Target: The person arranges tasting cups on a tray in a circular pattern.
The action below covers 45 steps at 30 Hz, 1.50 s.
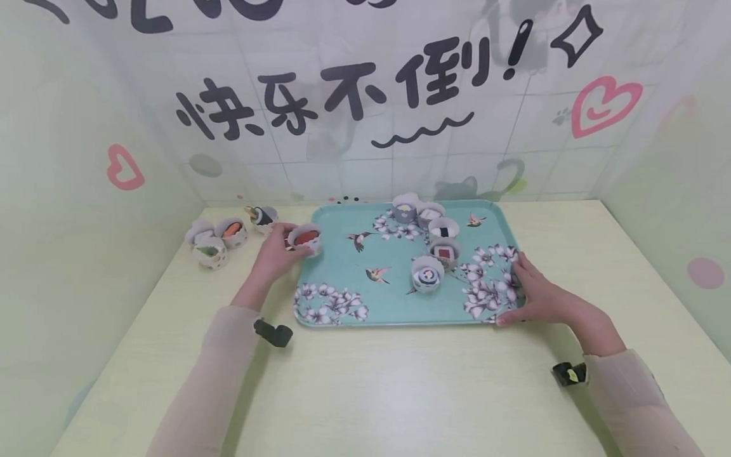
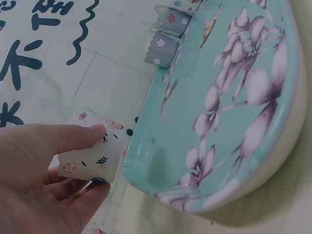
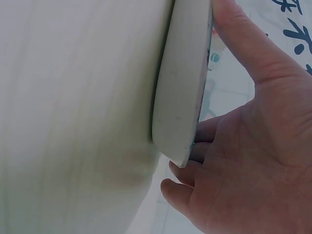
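My left hand point(image 1: 274, 257) holds a small patterned paper cup point(image 2: 108, 158) with a red-orange sushi piece point(image 1: 306, 238) inside. In the head view this cup overlaps the left edge of a turquoise tray point(image 1: 334, 263) printed with flowers and birds. My right hand point(image 1: 545, 295) grips the tray's front right corner, thumb at the front edge and fingers along the right side. Several sushi cups stand in a curved row on the tray, from a cup point(image 1: 405, 213) at the back to one with a round roll point(image 1: 427, 277) nearer the front.
Left of the tray, several more cups stand on the pale table point(image 1: 365, 387), among them a cup with a green-topped piece point(image 1: 210, 252), one with an orange piece point(image 1: 231, 235) and one with a dark roll point(image 1: 264, 219). A printed curtain point(image 1: 354, 171) borders the table's back.
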Tool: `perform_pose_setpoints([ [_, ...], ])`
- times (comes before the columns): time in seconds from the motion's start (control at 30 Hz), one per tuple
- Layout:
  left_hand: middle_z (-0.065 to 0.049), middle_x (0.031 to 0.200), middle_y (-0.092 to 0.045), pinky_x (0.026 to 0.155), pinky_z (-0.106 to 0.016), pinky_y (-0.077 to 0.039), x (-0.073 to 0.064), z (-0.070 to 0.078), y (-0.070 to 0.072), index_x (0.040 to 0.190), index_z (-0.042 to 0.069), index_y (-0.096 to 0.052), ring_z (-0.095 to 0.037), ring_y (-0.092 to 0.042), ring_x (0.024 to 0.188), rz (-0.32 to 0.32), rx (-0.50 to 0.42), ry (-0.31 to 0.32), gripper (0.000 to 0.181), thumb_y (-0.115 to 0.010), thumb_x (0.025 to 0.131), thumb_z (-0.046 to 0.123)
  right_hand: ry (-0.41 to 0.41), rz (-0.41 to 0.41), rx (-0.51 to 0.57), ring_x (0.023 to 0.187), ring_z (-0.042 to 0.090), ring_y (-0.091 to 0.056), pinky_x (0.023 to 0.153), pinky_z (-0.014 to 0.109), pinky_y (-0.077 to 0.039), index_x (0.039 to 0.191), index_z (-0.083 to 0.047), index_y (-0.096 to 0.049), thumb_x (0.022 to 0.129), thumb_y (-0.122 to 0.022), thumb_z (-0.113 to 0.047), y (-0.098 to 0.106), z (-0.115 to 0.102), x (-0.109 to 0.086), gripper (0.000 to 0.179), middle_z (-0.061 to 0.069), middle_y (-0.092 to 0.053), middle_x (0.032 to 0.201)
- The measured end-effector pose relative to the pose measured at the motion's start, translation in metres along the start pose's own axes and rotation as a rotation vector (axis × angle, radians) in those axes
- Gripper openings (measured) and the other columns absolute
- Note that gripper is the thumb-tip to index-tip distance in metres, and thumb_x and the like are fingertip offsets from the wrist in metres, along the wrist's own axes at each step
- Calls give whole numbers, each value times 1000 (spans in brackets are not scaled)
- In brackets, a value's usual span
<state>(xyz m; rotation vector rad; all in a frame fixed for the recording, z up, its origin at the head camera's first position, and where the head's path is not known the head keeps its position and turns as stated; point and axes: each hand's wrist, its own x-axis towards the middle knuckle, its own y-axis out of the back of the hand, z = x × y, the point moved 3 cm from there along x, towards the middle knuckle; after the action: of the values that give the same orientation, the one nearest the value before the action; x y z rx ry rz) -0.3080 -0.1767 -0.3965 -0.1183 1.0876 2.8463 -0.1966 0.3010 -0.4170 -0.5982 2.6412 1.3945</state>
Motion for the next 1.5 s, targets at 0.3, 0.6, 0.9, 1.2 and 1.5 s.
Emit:
perform_pose_setpoints([
  [0.3, -21, 146, -47, 114, -53, -41, 0, 10, -12, 145, 2, -36, -37, -46, 135, -40, -7, -26, 66, -71, 93, 23, -5, -5, 4, 146, 56, 14, 115, 73, -10, 150, 19, 5, 71, -88, -44, 2, 0, 0, 137, 39, 20, 157],
  [0.6, -22, 144, -49, 111, -52, -44, -5, 23, -24, 143, 2, -37, -37, -48, 133, -78, 14, -53, 64, -71, 93, 22, -6, -3, -3, 147, 56, 12, 115, 73, -10, 149, 20, 4, 71, -88, -41, 1, -2, -1, 135, 39, 19, 157],
  [0.9, -21, 144, -50, 112, -53, -43, -7, 31, -33, 141, 4, -39, -37, -48, 134, -96, 37, -96, 62, -73, 92, 22, 4, 1, 4, 146, 56, 13, 115, 73, -10, 149, 21, 3, 72, -88, -39, 2, -2, -1, 133, 40, 19, 156],
  [1.2, -20, 142, -51, 109, -52, -45, -8, 35, -45, 140, 3, -40, -36, -50, 131, -125, 35, -147, 60, -72, 92, 21, 0, 1, 1, 146, 56, 13, 115, 73, -10, 149, 20, 4, 72, -88, -40, 2, -3, -1, 134, 40, 19, 156],
  [1.5, -18, 137, -55, 102, -46, -49, -13, 45, -58, 137, 3, -42, -31, -55, 121, -145, 18, -174, 58, -73, 91, 19, 1, 2, 0, 146, 56, 13, 115, 73, -10, 149, 21, 3, 71, -88, -40, 1, -2, -1, 134, 40, 19, 156],
])
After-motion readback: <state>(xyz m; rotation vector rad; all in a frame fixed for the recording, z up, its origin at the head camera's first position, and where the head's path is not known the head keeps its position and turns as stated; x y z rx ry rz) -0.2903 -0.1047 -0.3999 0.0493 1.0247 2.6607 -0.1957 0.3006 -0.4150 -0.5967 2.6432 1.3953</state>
